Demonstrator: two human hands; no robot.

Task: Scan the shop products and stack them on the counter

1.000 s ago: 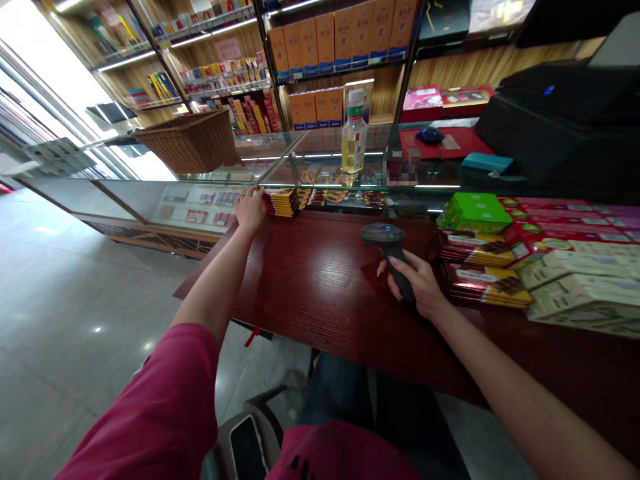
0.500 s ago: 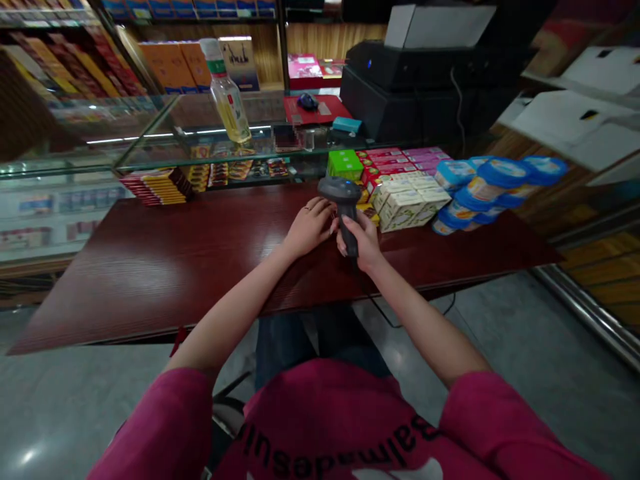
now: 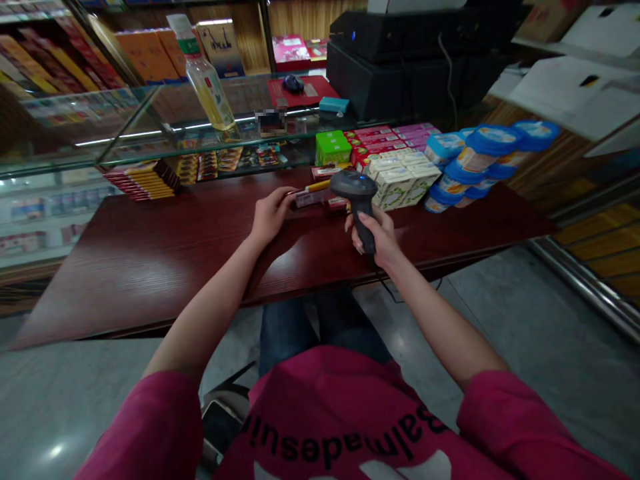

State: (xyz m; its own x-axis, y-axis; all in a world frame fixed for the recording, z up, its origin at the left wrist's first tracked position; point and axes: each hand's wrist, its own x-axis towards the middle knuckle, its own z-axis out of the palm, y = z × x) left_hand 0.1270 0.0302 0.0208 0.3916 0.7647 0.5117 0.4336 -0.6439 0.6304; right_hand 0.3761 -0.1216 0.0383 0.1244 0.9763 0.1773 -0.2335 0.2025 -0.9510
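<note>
My right hand (image 3: 383, 235) is wrapped round the upright handle of a black barcode scanner (image 3: 354, 190). The scanner's head points away from me, toward the goods on the counter. My left hand (image 3: 271, 215), closed with fingertips together, grips the left end of a thin yellow and dark red packaged bar (image 3: 314, 193). Part of that bar is hidden behind the scanner head. More small red packets (image 3: 336, 205) lie just past it, partly covered by the scanner. To the left, similar red and yellow bars (image 3: 145, 181) are stacked against the glass case.
Pale cartons (image 3: 403, 177), a green box (image 3: 333, 148) and blue-lidded tubs (image 3: 490, 150) stand at the right on the brown counter (image 3: 165, 267). A bottle (image 3: 207, 83) stands on the glass case. Black equipment (image 3: 400, 80) sits behind, and the scanner's cord hangs over the front edge.
My left hand has moved left, drawing the packaged bar into view. The scanner in my right hand has shifted slightly right. The view has tilted downward a little.
</note>
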